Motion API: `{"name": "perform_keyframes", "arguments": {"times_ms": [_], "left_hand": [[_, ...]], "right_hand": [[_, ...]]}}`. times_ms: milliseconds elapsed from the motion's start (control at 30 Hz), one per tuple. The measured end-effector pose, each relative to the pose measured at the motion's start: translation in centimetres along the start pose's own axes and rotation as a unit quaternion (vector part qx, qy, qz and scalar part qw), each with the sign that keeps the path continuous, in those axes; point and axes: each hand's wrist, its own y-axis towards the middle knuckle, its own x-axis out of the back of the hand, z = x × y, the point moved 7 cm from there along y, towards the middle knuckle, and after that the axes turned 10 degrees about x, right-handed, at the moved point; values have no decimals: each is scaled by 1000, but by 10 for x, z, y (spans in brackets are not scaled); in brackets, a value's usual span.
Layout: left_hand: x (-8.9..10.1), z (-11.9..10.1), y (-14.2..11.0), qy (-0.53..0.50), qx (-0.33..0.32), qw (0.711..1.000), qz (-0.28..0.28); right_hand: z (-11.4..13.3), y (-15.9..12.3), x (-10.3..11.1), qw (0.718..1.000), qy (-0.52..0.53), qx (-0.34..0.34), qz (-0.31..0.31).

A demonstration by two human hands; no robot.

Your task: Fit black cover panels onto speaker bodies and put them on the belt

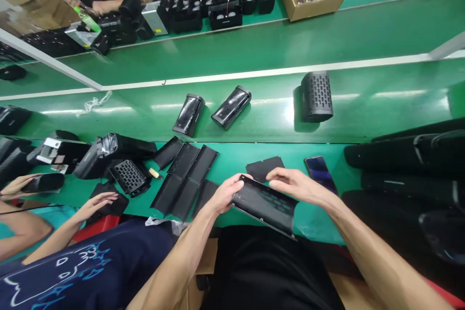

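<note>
Panel (267, 208), black, thin-walled, curved, plastic-looking, glossy on the hollow face, is tilted over the near edge of the green flat desk (232, 157), in front of the wearer's lap. Bare left hand (225, 196) has its fingers clenched on the panel's left end, thumb on the upper corner. Bare right hand (294, 184) is by the far long edge, fingers loosely curled and released, nothing visible in them; contact with the edge can't be told.

Handling, judged by look: light, fairly stiff lengthwise, maybe some flex across the curve. Glossy face likely slippery and quick to smudge or scratch. Thin rims and the small edge tabs look like the fragile bits; don't squeeze or twist there. Best hold: opposite short ends, or both long rims with light, even pressure, palms off the shiny face. One-end grip works but the free end may dip.

Just beyond the panel: flat, matte black sheet with notched edges (259, 169). Right of it, dark-screened rectangular phone (321, 172). Left, overlapping black curved panels (185, 174), then small cream-handled tool (155, 173) beside black perforated housing (129, 174). Co-worker's bare hand (98, 203) rests near there, on or over a dark piece; contact unclear.

Farther out, on shiny green strip (269, 128): two glossy black oblong housings (210, 111) and upright-looking black housing with slotted grille (319, 97). Far right, large black rounded cases (392, 155), lying close together.
</note>
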Motion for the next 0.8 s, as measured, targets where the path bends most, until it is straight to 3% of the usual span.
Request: {"name": "perform_keyframes", "arguments": {"times_ms": [67,133,233,333,467,567,800], "left_hand": [[7,14,-9,-59,-14,997,-46],[11,27,-17,-97,-15,992,-79],[10,42,-23,-125,-1,988,-88],[3,48,-29,-126,18,991,-49],[-8,52,-38,-84,66,993,54],[-11,54,-44,-65,67,990,105],[-11,64,-44,-82,59,989,109]], "right_hand": [[-29,-33,2,979,108,-38,-170],[-59,-64,-15,937,220,-103,-250],[-79,-89,-56,889,354,-163,-242],[-77,-94,-72,875,390,-164,-234],[-73,-96,-66,884,382,-159,-219],[-73,-100,-59,890,368,-163,-214],[-75,-101,-56,894,348,-174,-224]]}}
